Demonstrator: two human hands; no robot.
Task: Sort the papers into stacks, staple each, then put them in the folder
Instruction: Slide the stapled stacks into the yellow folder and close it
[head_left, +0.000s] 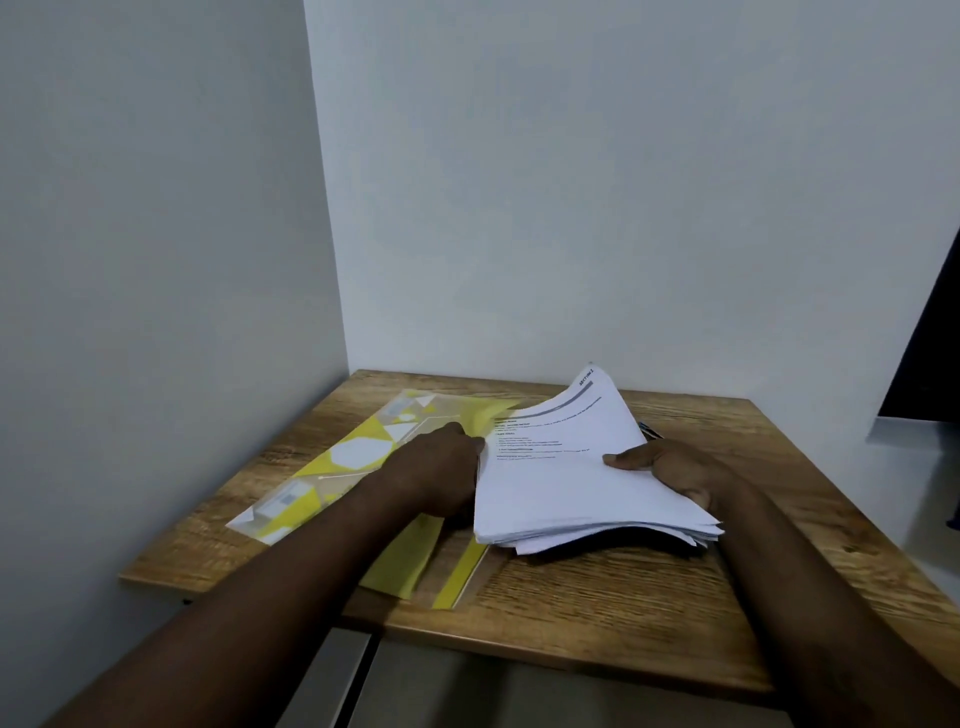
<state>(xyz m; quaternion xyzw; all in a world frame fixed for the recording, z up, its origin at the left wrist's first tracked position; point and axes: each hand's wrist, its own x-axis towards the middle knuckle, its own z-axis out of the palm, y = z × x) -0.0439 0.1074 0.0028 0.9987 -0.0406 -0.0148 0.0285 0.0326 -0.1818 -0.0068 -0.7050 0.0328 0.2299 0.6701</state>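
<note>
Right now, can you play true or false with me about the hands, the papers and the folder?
1. The right hand grips the paper stack. True.
2. The folder is red. False: it is yellow with pale shapes.
3. The table is wooden. True.
4. The left hand touches the wall. False: it is at the stack's left edge, over the folder.

I see bare bench (597, 618) in front and to the right of the papers (566, 488). Walls (571, 208) close off the back and left sides; the folder (358, 452) covers most of the left half.
</note>
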